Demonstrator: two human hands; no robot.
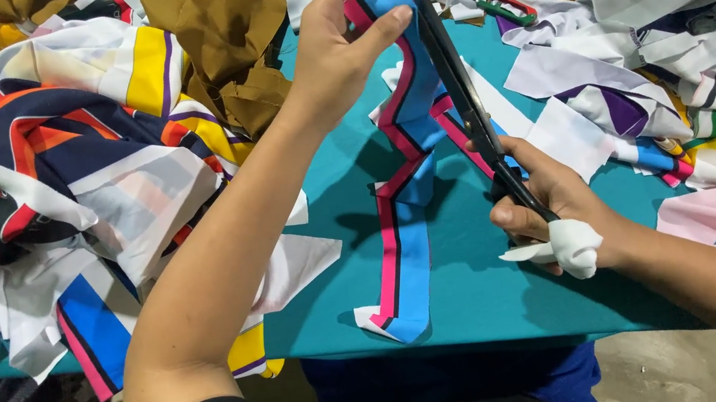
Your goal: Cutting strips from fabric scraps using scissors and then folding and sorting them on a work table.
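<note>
The left hand (335, 44) pinches the upper end of a long blue strip (409, 165) edged in pink and black, its grip closed on the cloth and lifting it off the teal surface (466, 289) so it hangs taut for the black scissors (464, 90), which the right hand (547, 201) holds with its grip closed through the handles, blades running along the strip's right edge. Heaps of patterned fabric (57, 151), a brown piece (225, 41) and white offcuts (608, 41) crowd both sides, leaving only 1 narrow lane of bare surface.
</note>
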